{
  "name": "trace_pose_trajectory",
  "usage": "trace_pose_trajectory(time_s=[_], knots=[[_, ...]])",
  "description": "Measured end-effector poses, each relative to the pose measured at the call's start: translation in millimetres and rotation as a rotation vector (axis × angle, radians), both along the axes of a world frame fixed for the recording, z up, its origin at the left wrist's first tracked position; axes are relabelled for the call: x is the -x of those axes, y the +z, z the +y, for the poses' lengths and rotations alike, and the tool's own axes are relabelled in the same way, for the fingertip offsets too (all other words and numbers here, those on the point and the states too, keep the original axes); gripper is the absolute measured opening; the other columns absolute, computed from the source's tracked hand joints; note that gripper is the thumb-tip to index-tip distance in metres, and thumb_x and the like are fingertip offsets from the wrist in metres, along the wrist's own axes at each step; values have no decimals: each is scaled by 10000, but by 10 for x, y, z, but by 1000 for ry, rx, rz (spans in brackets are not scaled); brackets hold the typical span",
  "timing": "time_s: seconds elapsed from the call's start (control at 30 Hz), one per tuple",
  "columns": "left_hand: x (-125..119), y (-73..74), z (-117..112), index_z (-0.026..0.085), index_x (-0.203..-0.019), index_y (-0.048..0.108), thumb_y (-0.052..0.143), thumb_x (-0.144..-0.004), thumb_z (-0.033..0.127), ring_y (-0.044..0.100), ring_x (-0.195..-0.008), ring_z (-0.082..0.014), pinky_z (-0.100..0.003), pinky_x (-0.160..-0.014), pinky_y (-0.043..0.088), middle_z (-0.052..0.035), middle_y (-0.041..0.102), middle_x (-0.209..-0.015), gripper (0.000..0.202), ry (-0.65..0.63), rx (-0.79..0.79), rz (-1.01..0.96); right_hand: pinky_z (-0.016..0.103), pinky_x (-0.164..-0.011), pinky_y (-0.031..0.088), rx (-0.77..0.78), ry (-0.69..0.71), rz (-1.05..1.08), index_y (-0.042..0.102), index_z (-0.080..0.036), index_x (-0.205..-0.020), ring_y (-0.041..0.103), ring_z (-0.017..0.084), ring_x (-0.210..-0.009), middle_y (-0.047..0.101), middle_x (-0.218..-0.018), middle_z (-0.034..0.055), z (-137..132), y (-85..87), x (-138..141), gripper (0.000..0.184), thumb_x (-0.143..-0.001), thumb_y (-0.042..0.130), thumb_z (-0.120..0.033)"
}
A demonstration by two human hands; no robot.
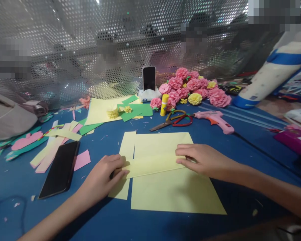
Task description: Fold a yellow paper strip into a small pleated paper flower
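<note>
Between my two hands a folded yellow paper strip point(153, 166) is held level by its ends. My left hand point(109, 172) pinches its left end, thumb below and fingers above. Its right end sits between the thumb and fingers of my right hand point(197, 159). Beneath the strip lies a large yellow paper sheet point(170, 194), flat on the blue tabletop. A narrow yellow paper piece point(119, 190) lies left of that sheet, partly hidden by my left hand and the strip.
Scissors point(172, 119), a glue stick point(164, 104) and a pink glue gun point(217, 120) lie beyond the sheet. Pink paper flowers point(190, 85) are heaped behind them. Left are a dark phone point(60, 170) and paper strips point(55, 144). A perforated metal panel point(130, 50) closes the back.
</note>
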State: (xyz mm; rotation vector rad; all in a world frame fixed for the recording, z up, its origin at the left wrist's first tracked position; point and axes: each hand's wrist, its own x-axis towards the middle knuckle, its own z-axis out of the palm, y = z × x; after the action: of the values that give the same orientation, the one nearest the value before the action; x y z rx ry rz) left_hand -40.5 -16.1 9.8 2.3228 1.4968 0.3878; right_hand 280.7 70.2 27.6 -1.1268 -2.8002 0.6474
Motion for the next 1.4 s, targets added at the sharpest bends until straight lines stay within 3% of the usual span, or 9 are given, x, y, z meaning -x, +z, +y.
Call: trace_pose_trajectory(time_s=[0.17, 0.3, 0.37, 0.47, 0.63, 0.73, 0.93, 1.1, 1.4], knots=[[-143, 119, 79, 210, -796, 595, 556, -915, 347, 580, -752, -205, -277, -646, 385, -11, 637, -751, 185, 16, 57, -22, 257, -544, 262, 39, -87, 75, 523, -202, -694, 454, 139, -579, 520, -637, -18, 44, 114, 95, 296, -903, 522, -411], [-418, 328, 241, 189, -805, 633, 603, -872, 340, 559, -655, -163, -248, -576, 358, 4, 638, -728, 168, -32, 104, -120, 240, -565, 321, 128, -68, 332, 545, -177, -661, 468, 134, -623, 514, -644, -19, 96, 364, 303, 347, -864, 578, -456], [-543, 441, 311, 173, -790, 666, 620, -855, 333, 565, -628, -153, -240, -558, 368, 6, 652, -701, 178, -7, 145, -280, 234, -574, 358, 199, -62, 497, 582, -165, -703, 507, 140, -662, 552, -688, -8, 126, 532, 394, 340, -850, 600, -471], [-669, 556, 326, 172, -970, 703, 654, -841, 326, 660, -806, -199, -256, -670, 484, -38, 736, -919, 207, 47, 248, -705, 233, -597, 407, 302, -61, 664, 635, -155, -847, 570, 154, -723, 624, -804, 16, 166, 761, 448, 317, -825, 648, -471], [-759, 594, 207, 199, -1063, 676, 724, -811, 304, 681, -923, -216, -265, -751, 534, -51, 736, -1029, 277, 41, 327, -1027, 228, -558, 369, 297, -3, 638, 599, -156, -804, 523, 123, -655, 563, -743, -7, 135, 944, 437, 299, -888, 589, -442], [-745, 641, 223, 216, -1079, 631, 688, -850, 305, 650, -916, -178, -235, -748, 513, -33, 701, -1017, 252, 11, 173, -995, 237, -575, 339, 180, 107, 532, 546, -164, -761, 467, 110, -646, 502, -721, -21, 46, 980, 468, 312, -960, 486, -397], [-621, 869, 350, 196, -971, 590, 602, -905, 290, 414, -549, -85, -189, -499, 345, 68, 436, -621, 116, 18, -141, -669, 248, -536, 257, 37, 183, 392, 414, -181, -696, 368, 91, -585, 381, -640, -50, -51, 1063, 545, 350, -995, 426, -364], [-564, 1054, 322, 171, -864, 597, 561, -902, 190, 570, -690, -110, -215, -625, 453, -1, 612, -800, 55, -50, -195, -568, 245, -526, 253, 47, 149, 408, 504, -170, -713, 373, 89, -584, 401, -628, -52, -12, 1108, 568, 305, -960, 497, -348], [-523, 1138, 302, 185, -863, 550, 495, -947, 215, 568, -708, -129, -247, -623, 420, 2, 610, -776, 105, -74, -264, -392, 251, -562, 263, -5, 251, 417, 401, -181, -692, 367, 96, -603, 375, -641, -46, 6, 1125, 664, 312, -989, 411, -276]])
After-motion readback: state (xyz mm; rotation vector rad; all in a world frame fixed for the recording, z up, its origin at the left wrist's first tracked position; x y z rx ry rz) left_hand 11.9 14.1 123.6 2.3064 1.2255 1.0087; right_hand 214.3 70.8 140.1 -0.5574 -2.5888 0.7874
